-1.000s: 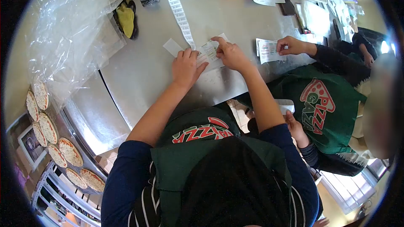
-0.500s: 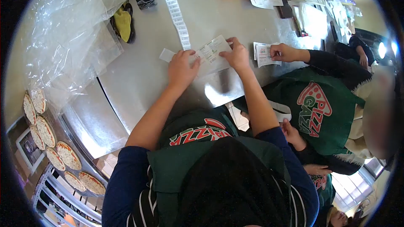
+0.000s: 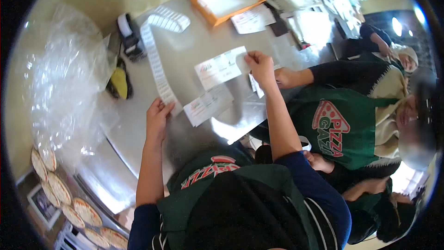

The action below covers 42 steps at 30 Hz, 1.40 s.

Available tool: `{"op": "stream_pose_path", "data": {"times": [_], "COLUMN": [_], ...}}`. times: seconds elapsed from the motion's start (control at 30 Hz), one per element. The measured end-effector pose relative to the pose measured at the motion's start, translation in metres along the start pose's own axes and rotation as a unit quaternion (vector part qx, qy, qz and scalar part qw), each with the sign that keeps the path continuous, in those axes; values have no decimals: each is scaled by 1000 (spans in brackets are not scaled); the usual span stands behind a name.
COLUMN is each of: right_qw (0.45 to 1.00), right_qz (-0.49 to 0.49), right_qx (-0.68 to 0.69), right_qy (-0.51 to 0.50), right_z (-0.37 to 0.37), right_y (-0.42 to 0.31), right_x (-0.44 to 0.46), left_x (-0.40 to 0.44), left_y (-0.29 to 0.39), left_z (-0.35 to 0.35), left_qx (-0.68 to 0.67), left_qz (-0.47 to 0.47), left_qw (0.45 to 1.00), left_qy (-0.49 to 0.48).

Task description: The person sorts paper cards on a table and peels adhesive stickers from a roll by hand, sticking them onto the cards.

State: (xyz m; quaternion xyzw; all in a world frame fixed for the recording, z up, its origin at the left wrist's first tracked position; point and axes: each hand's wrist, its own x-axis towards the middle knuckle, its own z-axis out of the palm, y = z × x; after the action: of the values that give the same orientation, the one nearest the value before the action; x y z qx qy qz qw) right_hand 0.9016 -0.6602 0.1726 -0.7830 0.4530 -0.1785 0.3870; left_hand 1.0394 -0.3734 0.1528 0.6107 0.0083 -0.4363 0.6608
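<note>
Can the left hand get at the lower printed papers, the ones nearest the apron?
Looks like yes. The left hand is just beside the lower printed papers, fingers at the label strip's end; nothing visible covers them.

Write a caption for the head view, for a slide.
Left hand at a label strip, right hand pinching a printed slip over a metal table, beside a co-worker.

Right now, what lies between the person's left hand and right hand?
Printed papers: an upper slip pinched by the right hand, and lower slips on the table, in the head view.
</note>
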Motion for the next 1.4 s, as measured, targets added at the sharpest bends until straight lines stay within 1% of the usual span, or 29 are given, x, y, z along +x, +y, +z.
{"op": "stream_pose_path", "data": {"times": [0.03, 0.07, 0.1, 0.17, 0.2, 0.27, 0.3, 0.33, 0.37, 0.4, 0.43, 0.5, 0.53, 0.6, 0.73, 0.8, 0.83, 0.9, 1.03, 1.13, 1.17, 1.2, 1.23, 1.27, 1.3, 1.33, 1.37, 1.4], "right_qw": [999, 998, 998, 979, 979, 943, 970, 979, 970, 945, 942, 918, 917, 935, 931, 938, 938, 930, 914, 906, 937, 958, 958, 967, 968, 953, 953, 949], "right_qz": [-9, 2, 1, -101, -99, -218, -212, -201, -220, -291, -292, -369, -368, -337, -349, -337, -335, -353, -377, -396, -332, -264, -264, -195, -123, -169, -168, -149], "right_qx": [0, -25, -25, -112, -112, -181, -91, 3, 49, 45, 56, -11, -7, 6, -40, -43, -44, -91, -139, -132, -59, 15, 13, -13, -40, -112, -113, -93], "right_qy": [44, 54, 65, 138, 141, 174, 78, -24, -85, -141, -153, -144, -152, -111, -98, -77, -77, -48, -57, -64, -87, -109, -112, -164, -214, -227, -228, -262], "right_z": [-8, -20, -27, -36, -36, -21, -13, -4, 7, 14, 24, 35, 38, 39, 31, 31, 30, 29, 24, 20, 18, 16, 13, 10, 8, 11, 16, 20], "right_y": [-3, -7, -7, -6, -6, -8, -24, -48, -67, -78, -81, -83, -83, -83, -92, -91, -89, -84, -85, -81, -74, -68, -64, -58, -50, -37, -26, -22], "right_x": [18, 38, 56, 83, 86, 89, 73, 42, 9, -18, -38, -68, -75, -86, -102, -106, -107, -110, -117, -120, -119, -117, -114, -110, -106, -102, -101, -100], "left_x": [0, 1, 3, 3, 4, 8, 9, 8, 6, 5, 4, 0, -2, -6, -13, -18, -20, -22, -24, -18, -15, -16, -19, -24, -27, -25, -20, -16], "left_y": [3, 6, 9, 11, 12, 16, 19, 23, 25, 27, 29, 31, 33, 34, 25, 26, 24, 20, 9, -1, -4, -2, -1, 0, 1, -7, -23, -35], "left_z": [4, 9, 15, 26, 30, 38, 43, 49, 56, 61, 63, 65, 63, 60, 57, 59, 60, 62, 61, 56, 53, 52, 50, 50, 49, 46, 42, 39], "left_qx": [-14, -27, -25, -35, -32, 30, 38, 47, 9, -28, -26, -58, -59, -101, -113, -72, -72, -65, -69, -43, 64, 169, 167, 307, 440, 440, 519, 590], "left_qz": [-13, -27, -23, -3, -3, 9, 11, 10, 17, 26, 25, 26, 23, -35, -28, -1, -3, 6, -29, -35, 32, 99, 97, 155, 208, 205, 265, 322], "left_qw": [1000, 999, 999, 999, 999, 999, 998, 998, 999, 998, 999, 996, 996, 990, 991, 995, 995, 996, 996, 998, 997, 976, 977, 932, 865, 866, 809, 740], "left_qy": [-3, -4, -14, -30, -33, -40, -40, -35, -41, -47, -32, -68, -60, -87, -63, -69, -69, -58, -52, -32, 30, 92, 93, 111, 124, 123, 71, 20]}}
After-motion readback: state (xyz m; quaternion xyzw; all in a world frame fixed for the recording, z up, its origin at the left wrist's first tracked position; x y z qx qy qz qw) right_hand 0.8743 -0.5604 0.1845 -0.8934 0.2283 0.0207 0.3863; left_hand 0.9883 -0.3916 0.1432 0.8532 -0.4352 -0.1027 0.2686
